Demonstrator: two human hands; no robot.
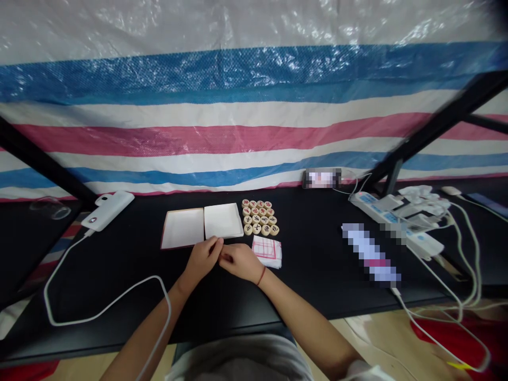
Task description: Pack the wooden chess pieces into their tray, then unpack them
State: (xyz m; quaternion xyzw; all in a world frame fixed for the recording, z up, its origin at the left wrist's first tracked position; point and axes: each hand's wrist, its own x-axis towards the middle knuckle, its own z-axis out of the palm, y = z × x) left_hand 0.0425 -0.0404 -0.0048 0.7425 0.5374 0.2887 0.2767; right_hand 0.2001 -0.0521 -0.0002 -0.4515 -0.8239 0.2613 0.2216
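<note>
Near the middle of the black table, my left hand (203, 257) and my right hand (241, 261) meet at the fingertips. The fingers of both are closed, and whatever may be between them is too small to make out. Just beyond them lie two shallow white open box halves, the left one (183, 228) with a dark red edge and the right one (223, 220) beside it. Round wooden pieces (260, 217) with red and black characters stand in rows right of the boxes. A folded white sheet with red lines (267, 251) lies beside my right hand.
A white power bank (108, 210) with a cable sits at the left. On the right are a phone (371, 255), a power strip (416, 233) with plugs and cables, and another phone (322, 178) against the striped sheet (238, 127).
</note>
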